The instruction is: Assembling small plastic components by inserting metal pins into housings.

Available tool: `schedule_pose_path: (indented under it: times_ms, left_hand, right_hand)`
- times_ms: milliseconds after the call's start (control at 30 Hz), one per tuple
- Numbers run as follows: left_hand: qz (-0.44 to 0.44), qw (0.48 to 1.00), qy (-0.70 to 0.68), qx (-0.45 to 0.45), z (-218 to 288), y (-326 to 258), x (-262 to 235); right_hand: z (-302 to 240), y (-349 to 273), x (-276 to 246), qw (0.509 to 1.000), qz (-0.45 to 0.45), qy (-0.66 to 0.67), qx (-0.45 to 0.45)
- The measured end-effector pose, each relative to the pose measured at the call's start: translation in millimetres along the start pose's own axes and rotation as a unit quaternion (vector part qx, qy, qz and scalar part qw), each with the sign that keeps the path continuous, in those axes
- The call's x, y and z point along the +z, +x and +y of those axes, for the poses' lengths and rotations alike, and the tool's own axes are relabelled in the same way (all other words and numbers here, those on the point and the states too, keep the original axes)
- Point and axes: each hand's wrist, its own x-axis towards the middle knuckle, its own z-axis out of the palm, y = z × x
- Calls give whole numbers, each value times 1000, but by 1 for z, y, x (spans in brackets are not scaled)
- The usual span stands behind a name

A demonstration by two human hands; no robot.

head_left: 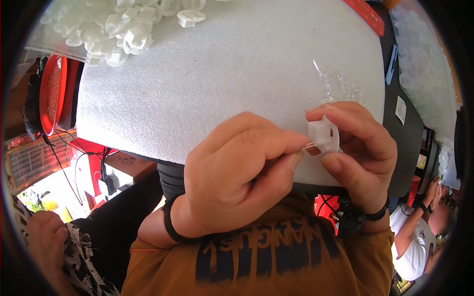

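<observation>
Between the thumb and fingers of my right hand is a small translucent white plastic housing with a dark oval hole in its side. My left hand pinches the thin metal leads of a small LED, which point at the housing's left side. The LED's head is hidden, so I cannot tell how far inside it sits. Just beyond my right hand, several loose clear LEDs with long wire leads lie on the white foam mat.
A heap of similar white housings fills the far left, with a single housing beside it. A red object lies at the far right corner, near a blue tool. A red tray stands at left. Other people sit on both sides.
</observation>
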Motion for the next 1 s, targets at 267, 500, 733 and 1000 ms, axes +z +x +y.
schedule_pose_path:
  times_ms: [267, 500, 733, 1000]
  left_hand:
    - [8, 1000, 11, 5, 0, -3, 2]
    - [0, 999, 18, 27, -2, -3, 3]
    - [-16, 992, -58, -110, 5, -8, -3]
    - [-58, 998, 3, -35, 2, -6, 0]
  right_hand:
    - [2, 0, 0, 996, -2, -76, -50]
    - [1, 0, -4, 995, -41, -87, -37]
    - [-2, -1, 1, 1000, -11, -20, 20]
    - [-1, -3, 0, 999, -25, -6, 43]
